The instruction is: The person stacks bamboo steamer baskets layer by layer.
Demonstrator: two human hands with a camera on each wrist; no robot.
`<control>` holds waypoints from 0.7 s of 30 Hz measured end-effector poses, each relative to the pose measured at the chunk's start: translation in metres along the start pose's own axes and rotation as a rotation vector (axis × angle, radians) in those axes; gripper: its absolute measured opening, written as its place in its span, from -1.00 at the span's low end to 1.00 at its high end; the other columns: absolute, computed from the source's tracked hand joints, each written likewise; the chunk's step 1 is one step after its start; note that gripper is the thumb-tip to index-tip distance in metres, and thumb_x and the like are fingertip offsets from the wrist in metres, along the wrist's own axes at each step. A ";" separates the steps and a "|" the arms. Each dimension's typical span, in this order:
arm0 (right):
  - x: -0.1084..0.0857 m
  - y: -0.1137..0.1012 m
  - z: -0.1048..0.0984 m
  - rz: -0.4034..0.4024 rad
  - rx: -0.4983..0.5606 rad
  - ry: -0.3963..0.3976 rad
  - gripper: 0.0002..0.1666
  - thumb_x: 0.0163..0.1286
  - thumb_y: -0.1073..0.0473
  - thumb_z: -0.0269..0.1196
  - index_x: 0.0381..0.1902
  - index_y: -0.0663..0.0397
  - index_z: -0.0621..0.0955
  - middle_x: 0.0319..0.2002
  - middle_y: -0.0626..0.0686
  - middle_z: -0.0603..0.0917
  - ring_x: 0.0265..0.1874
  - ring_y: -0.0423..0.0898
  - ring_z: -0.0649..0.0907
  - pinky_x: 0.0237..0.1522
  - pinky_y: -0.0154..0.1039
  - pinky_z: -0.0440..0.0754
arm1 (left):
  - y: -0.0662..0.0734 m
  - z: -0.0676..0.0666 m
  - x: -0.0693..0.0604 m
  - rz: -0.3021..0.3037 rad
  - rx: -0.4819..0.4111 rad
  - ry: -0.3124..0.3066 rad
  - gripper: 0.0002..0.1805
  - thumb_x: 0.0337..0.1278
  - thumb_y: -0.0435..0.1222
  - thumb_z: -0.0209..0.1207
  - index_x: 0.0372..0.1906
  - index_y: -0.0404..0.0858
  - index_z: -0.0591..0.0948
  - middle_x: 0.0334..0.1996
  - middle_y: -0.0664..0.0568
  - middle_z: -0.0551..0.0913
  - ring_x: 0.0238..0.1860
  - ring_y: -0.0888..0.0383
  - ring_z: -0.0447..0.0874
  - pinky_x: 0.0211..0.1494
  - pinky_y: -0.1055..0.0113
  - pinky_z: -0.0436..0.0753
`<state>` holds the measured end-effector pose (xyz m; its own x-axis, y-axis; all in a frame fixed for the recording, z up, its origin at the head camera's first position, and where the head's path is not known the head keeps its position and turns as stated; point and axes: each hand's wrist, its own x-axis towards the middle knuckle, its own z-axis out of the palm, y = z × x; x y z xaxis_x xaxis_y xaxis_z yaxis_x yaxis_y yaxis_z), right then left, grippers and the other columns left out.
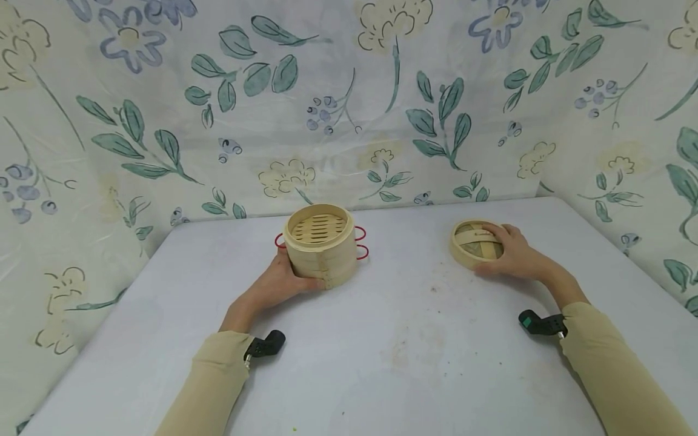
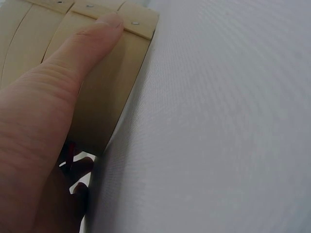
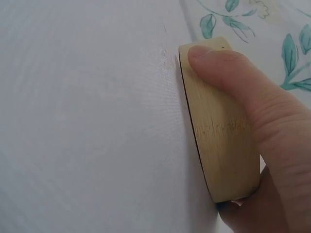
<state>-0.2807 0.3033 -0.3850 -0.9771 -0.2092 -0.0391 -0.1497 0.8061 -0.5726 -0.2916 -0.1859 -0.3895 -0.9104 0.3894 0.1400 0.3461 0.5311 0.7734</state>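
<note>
On the table's far half stands a round bamboo steamer (image 1: pixel 332 263), upright, with a slatted rack showing in its open top and red loops (image 1: pixel 362 252) on its sides. My left hand (image 1: pixel 277 280) grips it from the left, the thumb low on the front wall; in the left wrist view the thumb (image 2: pixel 92 43) lies along the bamboo near its bottom edge. Farther right, a bamboo steamer lid (image 1: pixel 462 259) with a strap across its woven top rests on the table. My right hand (image 1: pixel 515 257) holds the lid's right side, the thumb (image 3: pixel 223 68) against its rim.
The white tabletop (image 1: pixel 414 339) bears brownish stains and small specks between the arms. A floral sheet (image 1: pixel 349 139) hangs right behind the table's far edge and along both sides. Each wrist carries a black camera mount (image 1: pixel 267 345).
</note>
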 end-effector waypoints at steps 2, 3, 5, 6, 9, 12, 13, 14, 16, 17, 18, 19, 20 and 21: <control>0.000 0.000 0.000 0.006 0.002 -0.002 0.29 0.09 -0.21 0.45 0.54 0.11 0.00 0.42 0.54 -0.16 0.35 0.51 0.07 0.19 0.54 0.16 | 0.000 0.000 0.000 -0.003 -0.004 0.000 0.09 -0.24 -0.08 0.59 0.41 0.01 0.16 0.29 0.13 0.42 0.39 0.14 0.26 0.53 0.02 0.08; 0.000 0.000 0.000 0.010 0.005 -0.004 0.29 0.09 -0.21 0.45 0.55 0.10 0.00 0.42 0.53 -0.16 0.35 0.50 0.07 0.20 0.53 0.17 | 0.001 0.000 0.000 -0.007 -0.005 -0.001 0.10 -0.24 -0.07 0.59 0.42 0.02 0.14 0.30 0.13 0.41 0.40 0.14 0.24 0.53 0.02 0.07; 0.000 0.000 0.001 0.017 0.013 -0.005 0.29 0.10 -0.22 0.45 0.55 0.09 0.00 0.42 0.53 -0.16 0.35 0.49 0.07 0.20 0.53 0.17 | 0.001 0.000 -0.001 -0.014 -0.007 0.000 0.12 -0.24 -0.06 0.58 0.43 0.03 0.11 0.31 0.14 0.39 0.41 0.14 0.23 0.54 0.01 0.07; 0.000 0.000 0.001 0.019 0.018 -0.006 0.29 0.10 -0.22 0.45 0.55 0.09 -0.01 0.42 0.53 -0.16 0.35 0.49 0.08 0.19 0.52 0.18 | 0.001 0.000 -0.001 -0.015 -0.010 0.001 0.13 -0.24 -0.06 0.59 0.44 0.03 0.10 0.32 0.13 0.38 0.41 0.13 0.22 0.54 0.01 0.06; 0.000 0.000 0.002 0.025 0.024 -0.006 0.29 0.11 -0.22 0.44 0.56 0.08 -0.01 0.42 0.52 -0.16 0.34 0.48 0.09 0.20 0.51 0.19 | 0.002 0.000 -0.002 -0.022 -0.010 0.000 0.15 -0.23 -0.05 0.58 0.45 0.03 0.09 0.33 0.12 0.36 0.42 0.12 0.22 0.54 0.01 0.06; 0.000 -0.001 0.002 0.023 0.020 -0.002 0.28 0.12 -0.23 0.43 0.56 0.07 -0.01 0.42 0.53 -0.16 0.34 0.49 0.10 0.20 0.51 0.19 | 0.001 -0.001 -0.002 -0.023 -0.009 -0.002 0.14 -0.23 -0.05 0.58 0.45 0.03 0.09 0.33 0.11 0.36 0.42 0.12 0.22 0.54 0.00 0.07; 0.000 -0.001 0.002 0.022 0.020 -0.001 0.27 0.13 -0.23 0.43 0.56 0.07 -0.01 0.42 0.53 -0.16 0.34 0.49 0.11 0.20 0.51 0.19 | 0.001 -0.001 -0.002 -0.025 -0.008 -0.003 0.15 -0.23 -0.05 0.58 0.45 0.03 0.08 0.34 0.11 0.36 0.42 0.12 0.21 0.54 0.00 0.07; 0.000 -0.002 0.002 0.020 0.018 0.000 0.28 0.13 -0.24 0.42 0.56 0.07 -0.02 0.42 0.53 -0.16 0.33 0.49 0.11 0.19 0.51 0.20 | 0.001 -0.001 -0.002 -0.028 -0.007 -0.002 0.15 -0.23 -0.05 0.58 0.45 0.03 0.08 0.34 0.11 0.35 0.42 0.12 0.22 0.53 0.00 0.07; 0.001 -0.004 0.002 0.015 0.019 0.002 0.27 0.13 -0.25 0.42 0.57 0.05 -0.01 0.42 0.53 -0.16 0.33 0.48 0.12 0.19 0.51 0.21 | 0.001 0.000 -0.002 -0.027 -0.004 0.000 0.16 -0.23 -0.05 0.58 0.46 0.02 0.06 0.34 0.10 0.36 0.42 0.11 0.22 0.53 0.00 0.08; 0.001 -0.005 0.002 0.012 0.021 0.003 0.27 0.13 -0.25 0.42 0.57 0.05 -0.01 0.43 0.53 -0.16 0.33 0.48 0.13 0.19 0.51 0.21 | 0.002 0.000 -0.002 -0.030 -0.003 0.003 0.17 -0.23 -0.05 0.58 0.46 0.02 0.05 0.33 0.10 0.36 0.42 0.12 0.22 0.53 0.00 0.08; 0.001 -0.006 0.002 0.010 0.021 0.004 0.27 0.13 -0.26 0.42 0.57 0.04 -0.01 0.43 0.52 -0.16 0.33 0.47 0.14 0.19 0.51 0.22 | 0.002 0.000 -0.003 -0.034 -0.003 0.006 0.18 -0.24 -0.05 0.58 0.46 0.01 0.04 0.33 0.08 0.36 0.41 0.11 0.23 0.53 0.01 0.08; 0.002 -0.007 0.002 0.006 0.022 0.004 0.27 0.13 -0.26 0.42 0.57 0.03 -0.01 0.43 0.51 -0.15 0.33 0.46 0.14 0.19 0.51 0.22 | 0.002 0.000 -0.003 -0.038 -0.002 0.009 0.18 -0.24 -0.05 0.58 0.46 -0.01 0.04 0.33 0.06 0.36 0.41 0.10 0.24 0.53 0.01 0.08; 0.002 -0.008 0.002 0.002 0.022 0.003 0.27 0.13 -0.26 0.42 0.57 0.02 -0.01 0.43 0.50 -0.15 0.33 0.46 0.14 0.19 0.51 0.22 | 0.003 0.000 -0.003 -0.042 0.000 0.012 0.19 -0.24 -0.05 0.58 0.46 -0.02 0.04 0.32 0.05 0.37 0.41 0.09 0.24 0.53 0.01 0.09; 0.003 -0.010 0.002 -0.003 0.025 0.003 0.26 0.13 -0.26 0.42 0.57 0.01 0.00 0.44 0.49 -0.15 0.33 0.45 0.14 0.19 0.50 0.22 | 0.003 0.000 -0.003 -0.045 0.001 0.015 0.20 -0.24 -0.06 0.58 0.46 -0.04 0.03 0.32 0.03 0.37 0.41 0.08 0.24 0.53 0.01 0.09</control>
<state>-0.2815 0.2940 -0.3812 -0.9771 -0.2100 -0.0354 -0.1485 0.7911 -0.5933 -0.2874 -0.1851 -0.3878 -0.9283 0.3537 0.1145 0.3050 0.5486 0.7784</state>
